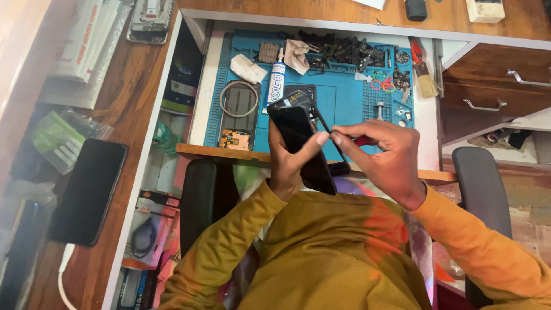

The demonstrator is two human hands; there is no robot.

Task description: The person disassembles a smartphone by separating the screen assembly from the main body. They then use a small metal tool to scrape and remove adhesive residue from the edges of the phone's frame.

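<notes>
Head view: blue mat [350,100], wooden desk [132,86]

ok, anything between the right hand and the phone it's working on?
Nothing visible. The left hand holds the black phone upright, and the right hand pinches the lifted screen edge directly, thumb to thumb with the left.

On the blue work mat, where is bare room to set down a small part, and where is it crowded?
The blue work mat is bare in its middle, between the glue tube on the left and the upright screw on the right, above the phone held in the left hand. The top edge is crowded with dark parts; the brush borders the right.
</notes>
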